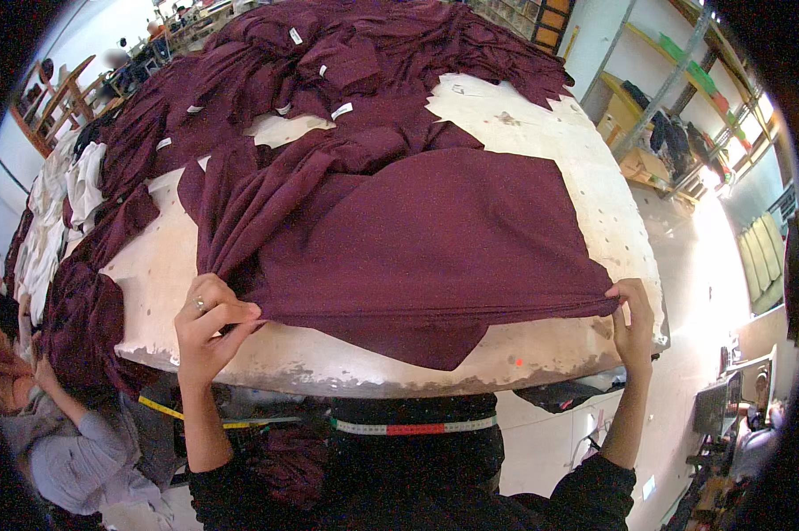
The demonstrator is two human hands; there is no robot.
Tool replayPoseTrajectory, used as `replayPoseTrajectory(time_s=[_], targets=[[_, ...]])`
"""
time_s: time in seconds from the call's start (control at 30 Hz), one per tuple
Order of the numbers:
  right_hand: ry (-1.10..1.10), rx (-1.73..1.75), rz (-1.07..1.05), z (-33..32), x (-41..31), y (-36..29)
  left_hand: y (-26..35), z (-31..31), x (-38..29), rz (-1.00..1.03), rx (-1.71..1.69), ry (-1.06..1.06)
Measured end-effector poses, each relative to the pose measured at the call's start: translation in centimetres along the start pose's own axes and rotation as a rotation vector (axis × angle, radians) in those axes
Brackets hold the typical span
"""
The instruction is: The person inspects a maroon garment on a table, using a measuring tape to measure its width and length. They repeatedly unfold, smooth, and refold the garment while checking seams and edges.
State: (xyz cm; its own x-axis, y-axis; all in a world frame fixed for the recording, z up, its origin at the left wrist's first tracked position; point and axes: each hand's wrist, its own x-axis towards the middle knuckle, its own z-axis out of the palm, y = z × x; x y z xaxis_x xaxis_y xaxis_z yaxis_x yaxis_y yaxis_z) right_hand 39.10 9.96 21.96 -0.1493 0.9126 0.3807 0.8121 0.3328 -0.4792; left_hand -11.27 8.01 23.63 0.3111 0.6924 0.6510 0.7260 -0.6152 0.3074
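A maroon fabric garment (433,232) lies spread before me near the front edge of a worn, pale table (612,226). My left hand (210,322), with a ring on one finger, pinches the garment's near-left edge. At the near-right corner, my right hand (630,317) grips the same edge between thumb and fingers. Between both hands the edge runs taut in narrow folds. A pointed flap of the cloth hangs below that line, over the tabletop. Bunched folds gather above my left hand. Which part of the garment I hold is not clear.
Piled maroon garments (373,60) with white labels cover the table's far side. White cloth (44,219) lies at the left edge, by another person (84,458) handling maroon fabric. A tape measure (416,429) crosses my waist. Metal shelving (665,79) with boxes stands right.
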Motion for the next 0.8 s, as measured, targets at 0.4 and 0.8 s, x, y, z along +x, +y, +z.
replayPoseTrajectory(time_s=[0.4, 0.8], targets=[[-0.485, -0.141, -0.223, 2.8, 1.6, -5.5, 5.0, 1.5, 4.0, -0.247, 0.070, -0.648], [0.036, 0.435, -0.017, -4.3, 5.8, -5.5, -7.6, -1.3, 10.3, -0.762, 0.777, -0.270]])
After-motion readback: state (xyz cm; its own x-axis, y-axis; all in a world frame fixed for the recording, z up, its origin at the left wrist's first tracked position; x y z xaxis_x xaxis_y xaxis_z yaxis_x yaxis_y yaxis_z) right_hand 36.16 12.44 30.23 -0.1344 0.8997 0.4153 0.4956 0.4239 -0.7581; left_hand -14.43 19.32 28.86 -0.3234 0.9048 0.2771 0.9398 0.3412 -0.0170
